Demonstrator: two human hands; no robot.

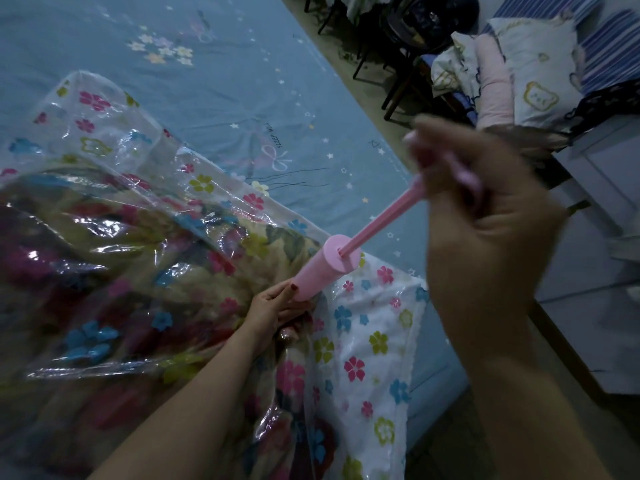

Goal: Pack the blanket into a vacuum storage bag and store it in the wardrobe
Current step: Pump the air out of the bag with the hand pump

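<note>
Closest to the camera, the right hand (485, 202) is clenched around the handle of a pink hand pump (325, 268), its plunger rod drawn out. Lower on the pump, the barrel's base is gripped by the left hand (277, 306) against a flower-printed vacuum storage bag (363, 341). Inside the bag, a floral blanket (138, 271) is seen, all lying on a blue-sheeted bed (207, 81).

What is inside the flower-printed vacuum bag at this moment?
A dark floral blanket fills the vacuum bag, visible through the clear plastic. The valve beneath the pink pump is hidden by the left hand.
</note>
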